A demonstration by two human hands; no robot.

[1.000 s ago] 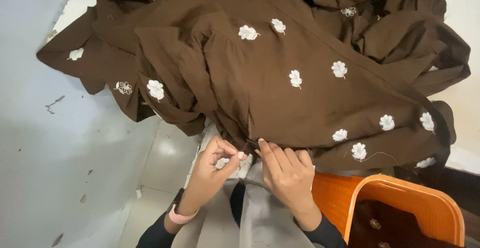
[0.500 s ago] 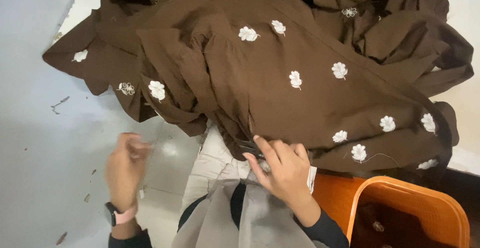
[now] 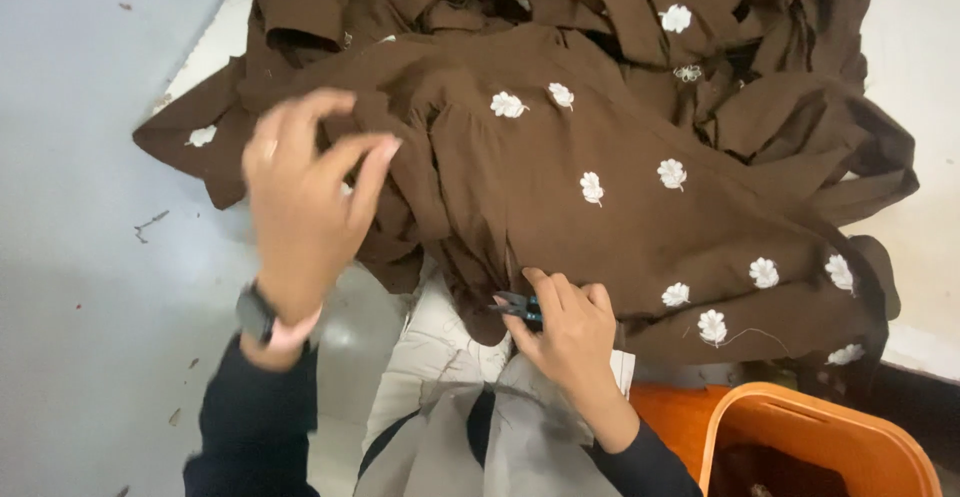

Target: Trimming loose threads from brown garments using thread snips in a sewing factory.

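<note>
**Mia:** What is the right hand [image 3: 570,332] doing?

**Sam:** It is closed around small dark snips [image 3: 517,306]. The tips poke out at about ten o'clock from the hand, right at the edge of the brown dress [image 3: 560,217].

**Mia:** And the left hand [image 3: 305,202]?

**Sam:** It is up in the air with nothing in it. The fingers are bent and a bit apart, with the thumb near them. It looks a little blurry. It has a dark watch [image 3: 257,313] on the wrist.

**Mia:** Where is the dress from that hand?

**Sam:** The dress lies under it and goes off toward three o'clock. From the right hand, the dress is at twelve o'clock, touching the fingers.

**Mia:** Is the work nearly finished?

**Sam:** I think not. A loose thread hangs from a white flower [image 3: 712,326] at about three o'clock from the right hand. More brown clothes are piled at the top. An orange basket [image 3: 800,427] sits at five o'clock, with something dark inside.

**Mia:** So lots left?

**Sam:** It looks that way.
</note>
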